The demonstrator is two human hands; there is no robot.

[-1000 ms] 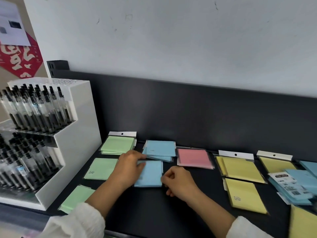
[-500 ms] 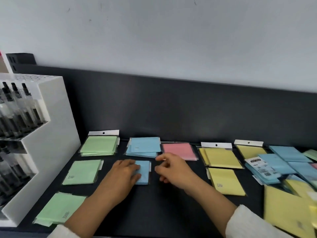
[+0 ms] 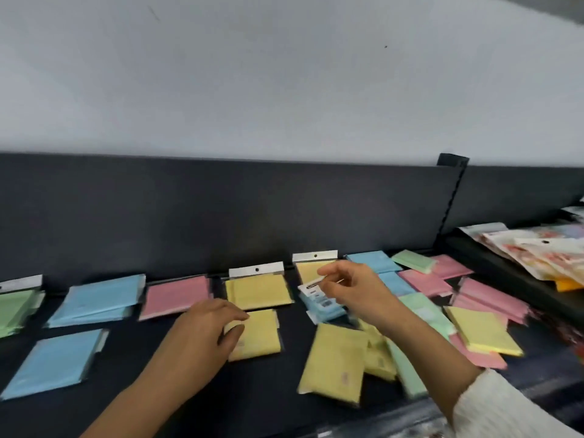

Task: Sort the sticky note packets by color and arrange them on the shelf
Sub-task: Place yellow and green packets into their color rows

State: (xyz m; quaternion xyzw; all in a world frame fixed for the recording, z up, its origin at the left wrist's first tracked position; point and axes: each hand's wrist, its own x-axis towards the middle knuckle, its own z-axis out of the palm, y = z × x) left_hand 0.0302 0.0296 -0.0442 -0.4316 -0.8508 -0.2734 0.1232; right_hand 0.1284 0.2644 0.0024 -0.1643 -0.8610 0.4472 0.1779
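Head-worn view, looking down on a dark shelf (image 3: 268,406) with a dark back panel (image 3: 221,210) and a pale wall (image 3: 284,90) behind it. Sorted sticky note packets lie along the left. A green stack (image 3: 14,311) is cut off by the left edge. Next come a blue stack (image 3: 94,300) with a single blue packet (image 3: 53,363) in front of it, a pink packet (image 3: 175,297), and a yellow stack (image 3: 257,290) with a white hang tab. The left hand (image 3: 202,333) covers the left edge of a single yellow packet (image 3: 260,336) lying just in front of the yellow stack. Its fingers arch loosely over the corner, but blur hides whether its grip holds the packet or only rests there. The right hand (image 3: 357,292) hovers over a labelled blue stack (image 3: 325,308), thumb and forefinger close together around what looks like a thin pale edge; whether this grip holds anything cannot be told. The hand hides most of a rear yellow packet (image 3: 308,270). To the right, a loose heap (image 3: 483,335) of yellow, green, pink and blue packets overlaps, with several half buried. A white sleeve (image 3: 505,406) is cut off at the lower right. Printed packages (image 3: 537,251) on the adjoining shelf are blurred and cropped.
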